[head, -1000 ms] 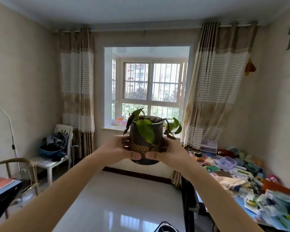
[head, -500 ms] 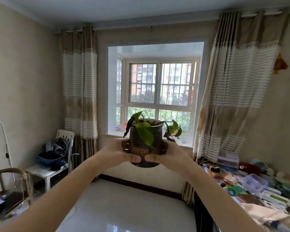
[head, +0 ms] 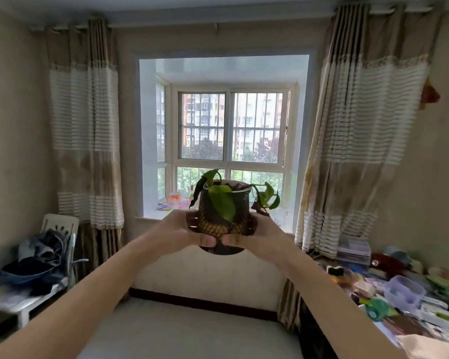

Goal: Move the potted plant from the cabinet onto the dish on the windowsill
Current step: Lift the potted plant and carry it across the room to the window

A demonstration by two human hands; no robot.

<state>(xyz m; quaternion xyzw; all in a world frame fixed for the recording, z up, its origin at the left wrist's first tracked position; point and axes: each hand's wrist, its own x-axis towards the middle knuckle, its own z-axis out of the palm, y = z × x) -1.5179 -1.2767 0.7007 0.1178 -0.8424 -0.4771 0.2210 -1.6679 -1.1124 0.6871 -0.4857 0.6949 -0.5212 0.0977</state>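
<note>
I hold the potted plant [head: 222,217] out in front of me at arm's length, a dark woven-pattern pot with drooping green leaves. My left hand [head: 178,230] grips its left side and my right hand [head: 261,235] its right side, thumbs meeting under the front. Behind it runs the white windowsill [head: 153,215] of a bay window. The dish cannot be made out; the pot and my hands cover the sill's middle.
Small colourful items [head: 176,200] sit on the sill's left part. A white chair piled with clothes [head: 40,257] stands at the left wall. A cluttered table [head: 399,294] fills the right. Long curtains [head: 86,125] hang on both sides of the window.
The window and sill have grown larger and more central in view as I came closer. The pot stays held in both hands in front of me.
</note>
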